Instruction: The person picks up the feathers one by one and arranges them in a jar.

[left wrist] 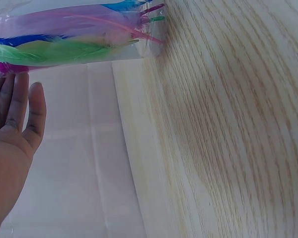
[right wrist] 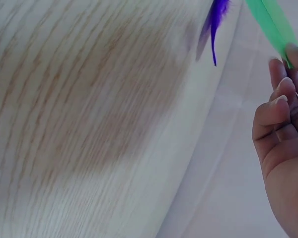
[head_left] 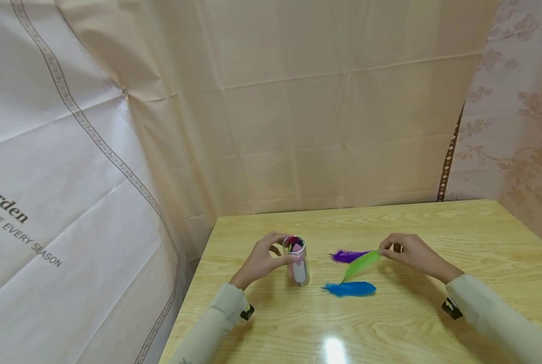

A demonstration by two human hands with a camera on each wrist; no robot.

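A clear jar [head_left: 299,273] filled with colored feathers stands upright on the table; its neck is gripped between the thumb and fingers of my left hand [head_left: 265,258]. Through the jar wall in the left wrist view, pink, green and blue feathers [left wrist: 54,51] show. My right hand [head_left: 409,255] pinches one end of a green feather [head_left: 361,265], which slants down to the left. Behind the green feather lies a purple feather [head_left: 347,256], partly covered by it in the head view. Nearer to me, a blue feather [head_left: 351,289] lies flat on the table.
The wooden table [head_left: 389,323] has its far edge close to a beige cloth [head_left: 321,126]. A white printed cloth [head_left: 70,202] hangs on the left, and a floral cloth [head_left: 521,116] on the right.
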